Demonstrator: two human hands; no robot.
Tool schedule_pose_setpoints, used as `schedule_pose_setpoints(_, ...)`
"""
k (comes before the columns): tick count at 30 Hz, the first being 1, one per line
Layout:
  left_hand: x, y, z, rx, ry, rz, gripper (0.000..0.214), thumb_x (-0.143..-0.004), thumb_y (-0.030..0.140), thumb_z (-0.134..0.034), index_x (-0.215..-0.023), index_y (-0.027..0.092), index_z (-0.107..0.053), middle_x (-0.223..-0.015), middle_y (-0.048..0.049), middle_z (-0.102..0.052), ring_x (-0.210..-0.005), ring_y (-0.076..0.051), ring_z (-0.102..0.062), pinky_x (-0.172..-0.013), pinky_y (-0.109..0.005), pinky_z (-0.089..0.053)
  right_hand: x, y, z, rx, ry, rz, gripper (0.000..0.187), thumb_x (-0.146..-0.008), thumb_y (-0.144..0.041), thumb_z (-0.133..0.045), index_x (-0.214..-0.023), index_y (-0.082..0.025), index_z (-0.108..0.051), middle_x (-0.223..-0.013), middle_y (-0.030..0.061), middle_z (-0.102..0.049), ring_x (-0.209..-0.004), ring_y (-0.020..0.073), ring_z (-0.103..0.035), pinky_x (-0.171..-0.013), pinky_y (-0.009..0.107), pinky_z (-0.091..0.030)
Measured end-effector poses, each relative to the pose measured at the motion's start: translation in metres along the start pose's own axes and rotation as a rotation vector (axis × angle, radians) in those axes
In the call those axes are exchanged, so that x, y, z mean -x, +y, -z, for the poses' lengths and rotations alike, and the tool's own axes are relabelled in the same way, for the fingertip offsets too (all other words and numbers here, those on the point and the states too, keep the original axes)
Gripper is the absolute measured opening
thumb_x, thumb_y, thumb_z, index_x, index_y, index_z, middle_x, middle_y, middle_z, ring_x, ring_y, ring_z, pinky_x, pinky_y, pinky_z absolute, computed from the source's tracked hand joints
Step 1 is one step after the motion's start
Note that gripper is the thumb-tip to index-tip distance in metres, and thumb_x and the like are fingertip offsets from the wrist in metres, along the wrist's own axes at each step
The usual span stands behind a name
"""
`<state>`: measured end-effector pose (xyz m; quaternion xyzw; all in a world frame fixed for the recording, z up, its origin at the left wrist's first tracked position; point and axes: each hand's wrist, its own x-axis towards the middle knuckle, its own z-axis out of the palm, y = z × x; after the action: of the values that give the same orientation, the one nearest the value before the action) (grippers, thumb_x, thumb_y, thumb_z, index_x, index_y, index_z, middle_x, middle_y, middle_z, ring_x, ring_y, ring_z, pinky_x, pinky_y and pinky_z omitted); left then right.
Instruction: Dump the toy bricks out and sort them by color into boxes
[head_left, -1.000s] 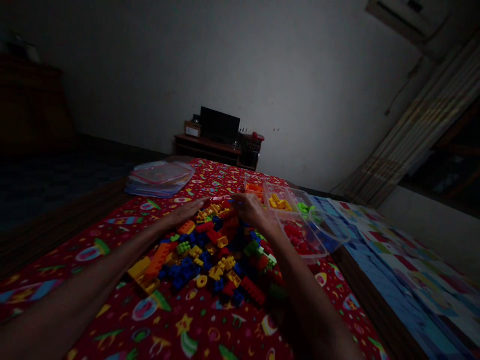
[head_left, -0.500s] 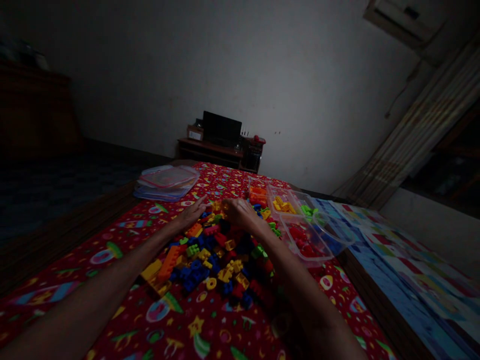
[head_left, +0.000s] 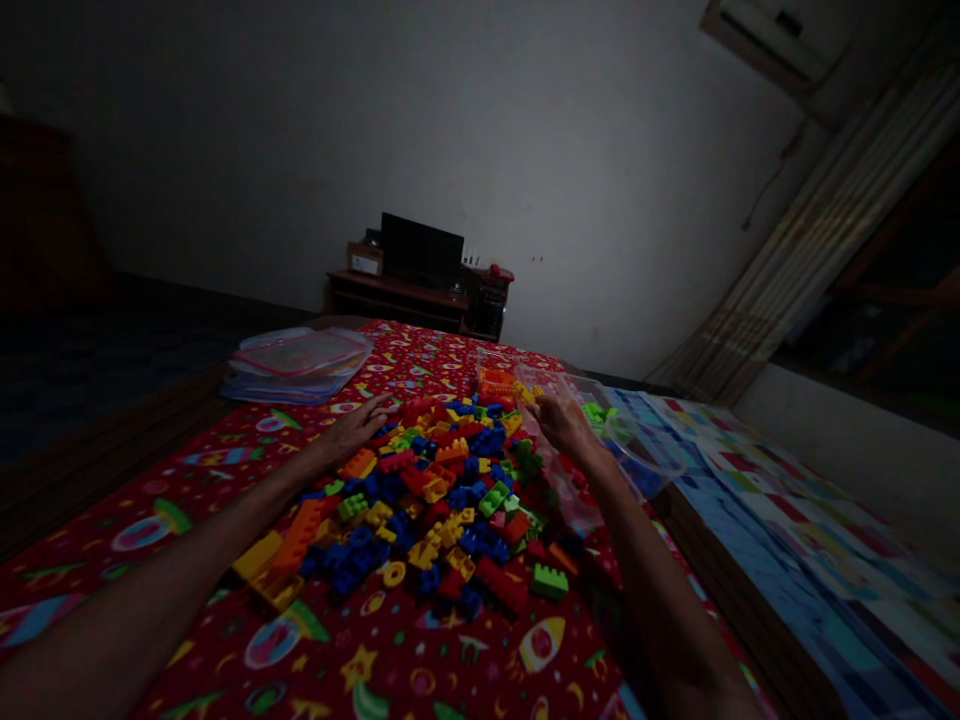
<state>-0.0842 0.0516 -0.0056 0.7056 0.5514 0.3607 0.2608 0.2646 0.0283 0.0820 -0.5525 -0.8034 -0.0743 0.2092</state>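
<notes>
A large heap of colourful toy building bricks [head_left: 427, 490] lies on a red patterned cloth [head_left: 420, 650]. My left hand [head_left: 351, 432] rests at the heap's far left edge, fingers stretched out, holding nothing. Over the clear divided box [head_left: 577, 510] on the right, my right hand [head_left: 564, 428] has its fingers closed on a yellow building brick [head_left: 526, 393], partly hidden by the hand. Yellow bricks in the box are mostly covered by that hand. Orange bricks [head_left: 495, 381] sit in a far compartment, and light green bricks [head_left: 598, 416] lie just beyond my right hand.
Stacked clear lids [head_left: 300, 358] lie at the far left of the cloth. A round-rimmed clear container [head_left: 649, 445] stands at the right, beside a blue and patchwork cover [head_left: 795, 500]. A dark screen [head_left: 421, 250] stands on a low desk by the wall.
My right hand has moved right, from the far end of the heap to over the divided box. My left hand has drawn slightly left, uncovering more bricks. The view has shifted a little.
</notes>
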Motion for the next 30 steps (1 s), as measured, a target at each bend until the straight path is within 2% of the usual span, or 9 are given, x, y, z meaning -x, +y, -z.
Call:
schedule_pose_setpoints(4,0.003,0.006,0.002,-0.047,-0.004,-0.002,0.091,-0.075,0.071,-0.035,-0.143,0.01,-0.04,-0.133,-0.0157,-0.06,-0.125,-0.032,-0.053,-0.102,-0.04,-0.044,-0.003,0.024,0.007,0.089,-0.082,-0.089,0.029,-0.094,-0.025,-0.046,-0.077,-0.014,-0.066,-0.064,0.0031,-0.06,-0.055,0.0107,-0.044,-0.054,0.025,-0.027)
schedule_pose_setpoints(8,0.006,0.011,0.004,-0.045,-0.018,0.008,0.089,-0.075,0.073,-0.035,-0.141,0.013,-0.043,-0.134,-0.0153,-0.059,-0.125,-0.032,-0.053,-0.103,-0.041,-0.043,-0.014,0.038,0.011,0.207,-0.154,-0.244,0.03,-0.094,-0.027,-0.047,-0.085,-0.013,-0.071,-0.081,0.011,-0.07,-0.067,0.0142,-0.057,-0.057,0.025,-0.03)
schedule_pose_setpoints(12,0.002,0.002,0.001,-0.007,-0.004,0.003,0.093,-0.072,0.075,-0.038,-0.141,0.013,-0.042,-0.134,-0.0159,-0.059,-0.125,-0.033,-0.052,-0.104,-0.044,-0.041,-0.028,0.046,0.011,0.245,-0.147,-0.373,0.036,-0.098,-0.033,-0.041,-0.1,-0.011,-0.071,-0.101,0.0156,-0.07,-0.085,0.0186,-0.064,-0.064,0.024,-0.035)
schedule_pose_setpoints(15,-0.002,-0.006,-0.001,0.019,0.013,0.006,0.095,-0.071,0.076,-0.039,-0.142,0.013,-0.042,-0.133,-0.0161,-0.06,-0.125,-0.033,-0.053,-0.102,-0.044,-0.044,-0.032,0.041,0.011,0.231,-0.114,-0.376,0.039,-0.099,-0.034,-0.038,-0.107,-0.01,-0.067,-0.109,0.0174,-0.068,-0.094,0.0204,-0.063,-0.068,0.024,-0.038)
schedule_pose_setpoints(18,-0.003,-0.008,0.0,0.011,0.012,0.006,0.095,-0.071,0.076,-0.04,-0.141,0.013,-0.043,-0.132,-0.0166,-0.06,-0.126,-0.034,-0.052,-0.103,-0.044,-0.043,-0.025,0.021,0.01,0.166,-0.031,-0.276,0.034,-0.098,-0.03,-0.04,-0.104,-0.013,-0.068,-0.103,0.0147,-0.07,-0.09,0.0189,-0.063,-0.07,0.024,-0.039)
schedule_pose_setpoints(21,-0.001,-0.006,0.001,0.016,0.012,-0.013,0.095,-0.072,0.076,-0.04,-0.141,0.011,-0.043,-0.132,-0.0178,-0.06,-0.127,-0.034,-0.051,-0.104,-0.044,-0.042,-0.013,-0.009,0.004,-0.008,0.014,-0.129,0.029,-0.095,-0.027,-0.044,-0.099,-0.015,-0.07,-0.09,0.0095,-0.071,-0.078,0.0157,-0.062,-0.068,0.023,-0.04)
schedule_pose_setpoints(25,0.001,-0.003,0.001,0.024,-0.004,0.002,0.097,-0.07,0.078,-0.041,-0.141,0.012,-0.043,-0.134,-0.017,-0.059,-0.127,-0.035,-0.051,-0.097,-0.042,-0.048,-0.001,-0.048,-0.011,-0.229,-0.065,0.061,0.021,-0.092,-0.022,-0.051,-0.098,-0.017,-0.07,-0.088,0.0063,-0.071,-0.074,0.0137,-0.062,-0.067,0.022,-0.041)
schedule_pose_setpoints(28,0.001,-0.004,0.0,0.013,0.01,-0.008,0.098,-0.069,0.079,-0.04,-0.141,0.012,-0.044,-0.132,-0.0166,-0.06,-0.125,-0.034,-0.053,-0.097,-0.041,-0.048,0.003,-0.066,-0.024,-0.239,-0.117,0.228,0.022,-0.088,-0.014,-0.053,-0.103,-0.019,-0.068,-0.097,0.0057,-0.071,-0.083,0.0146,-0.063,-0.071,0.022,-0.041)
schedule_pose_setpoints(30,0.0,-0.005,0.0,0.004,0.026,-0.019,0.099,-0.069,0.08,-0.039,-0.139,0.01,-0.045,-0.13,-0.0172,-0.062,-0.124,-0.034,-0.054,-0.099,-0.042,-0.046,0.004,-0.072,-0.03,-0.199,-0.173,0.288,0.026,-0.086,-0.008,-0.051,-0.104,-0.019,-0.067,-0.095,0.0049,-0.071,-0.081,0.0146,-0.062,-0.067,0.021,-0.039)
